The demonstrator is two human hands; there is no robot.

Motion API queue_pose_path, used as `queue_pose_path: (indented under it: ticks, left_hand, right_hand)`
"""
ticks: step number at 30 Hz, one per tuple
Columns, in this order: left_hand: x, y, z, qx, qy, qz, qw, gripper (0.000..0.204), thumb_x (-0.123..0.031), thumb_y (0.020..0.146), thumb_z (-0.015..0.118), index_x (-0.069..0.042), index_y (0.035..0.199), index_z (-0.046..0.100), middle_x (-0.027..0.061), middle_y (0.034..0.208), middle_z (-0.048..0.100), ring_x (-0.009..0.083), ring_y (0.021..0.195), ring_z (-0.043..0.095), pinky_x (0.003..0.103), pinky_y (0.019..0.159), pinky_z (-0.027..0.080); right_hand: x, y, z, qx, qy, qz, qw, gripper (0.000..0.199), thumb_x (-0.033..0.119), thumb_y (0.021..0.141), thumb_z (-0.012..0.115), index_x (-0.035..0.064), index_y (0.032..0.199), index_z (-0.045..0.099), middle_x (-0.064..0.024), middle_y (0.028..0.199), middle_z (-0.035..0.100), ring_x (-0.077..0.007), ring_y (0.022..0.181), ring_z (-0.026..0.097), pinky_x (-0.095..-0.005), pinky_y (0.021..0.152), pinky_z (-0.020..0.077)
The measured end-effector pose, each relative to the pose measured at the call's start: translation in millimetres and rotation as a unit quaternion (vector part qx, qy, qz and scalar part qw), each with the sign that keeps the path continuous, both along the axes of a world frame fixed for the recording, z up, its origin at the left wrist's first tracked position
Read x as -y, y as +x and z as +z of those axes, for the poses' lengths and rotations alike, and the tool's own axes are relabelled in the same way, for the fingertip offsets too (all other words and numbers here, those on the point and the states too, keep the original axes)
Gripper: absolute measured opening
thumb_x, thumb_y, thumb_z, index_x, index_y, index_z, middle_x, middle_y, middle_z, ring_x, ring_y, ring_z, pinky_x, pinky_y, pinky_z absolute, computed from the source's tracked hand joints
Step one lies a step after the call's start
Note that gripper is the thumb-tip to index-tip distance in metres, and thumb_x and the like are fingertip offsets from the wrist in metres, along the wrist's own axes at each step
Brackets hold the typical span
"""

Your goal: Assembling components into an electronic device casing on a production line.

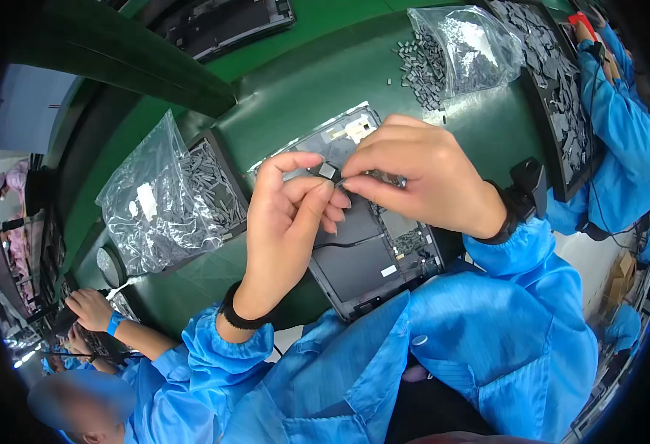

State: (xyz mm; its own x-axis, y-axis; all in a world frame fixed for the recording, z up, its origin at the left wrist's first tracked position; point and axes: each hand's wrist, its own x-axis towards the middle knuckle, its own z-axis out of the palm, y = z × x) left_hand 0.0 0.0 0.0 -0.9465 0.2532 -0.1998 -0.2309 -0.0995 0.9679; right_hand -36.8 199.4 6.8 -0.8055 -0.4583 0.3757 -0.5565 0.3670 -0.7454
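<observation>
Left grip and right grip both pinching part between fingertips, probably for fine control. Chassis beneath both grips, likely for closeness; bag left of left grip, seemingly for easy reach.

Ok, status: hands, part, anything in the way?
Left hand and right hand together, pinching a small part. Part held above the open device. Black cable across the device; hands hide some of it.
</observation>
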Motion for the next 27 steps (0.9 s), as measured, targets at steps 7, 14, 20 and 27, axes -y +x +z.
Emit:
queue_pose_path:
  ticks: [7,14,20,27]
  left_hand:
    - [-12,-13,-7,-0.036,-0.042,-0.035,0.998,0.026,-0.003,0.097,0.053,-0.002,0.121,0.045,0.0114,0.088,0.067,0.0137,0.075,0.062,0.025,0.065,0.049]
    - [-8,-72,-18,-0.385,-0.438,-0.052,0.810,0.011,-0.003,0.085,0.063,0.002,0.094,0.066,0.0128,0.084,0.067,0.0256,0.079,0.062,0.034,0.070,0.049]
    - [-21,-81,-34,-0.399,-0.493,-0.087,0.769,0.008,-0.005,0.078,0.068,0.000,0.084,0.070,0.0135,0.081,0.067,0.0311,0.079,0.059,0.040,0.073,0.048]
    - [-22,-85,-41,-0.428,-0.497,-0.094,0.749,0.007,-0.005,0.077,0.067,-0.002,0.071,0.065,0.0117,0.071,0.061,0.0290,0.075,0.057,0.038,0.071,0.050]
  right_hand:
    - [-10,-11,-10,-0.127,0.064,0.037,0.989,0.013,0.009,0.073,0.072,0.0055,0.079,0.061,-0.0063,0.075,0.060,-0.0269,0.075,0.057,-0.0369,0.067,0.0496]
    - [-23,-50,-49,-0.273,0.179,-0.022,0.945,0.011,0.012,0.073,0.066,0.0068,0.078,0.057,-0.0045,0.083,0.054,-0.0228,0.082,0.055,-0.0344,0.068,0.0472]
    - [-17,-57,-60,-0.322,0.257,-0.027,0.911,0.009,0.014,0.072,0.061,0.0080,0.075,0.055,-0.0039,0.081,0.051,-0.0204,0.083,0.053,-0.0312,0.070,0.0444]
    - [-14,-61,-65,-0.238,0.207,-0.031,0.948,0.009,0.012,0.073,0.062,0.0069,0.076,0.055,-0.0061,0.080,0.055,-0.0239,0.082,0.057,-0.0349,0.070,0.0484]
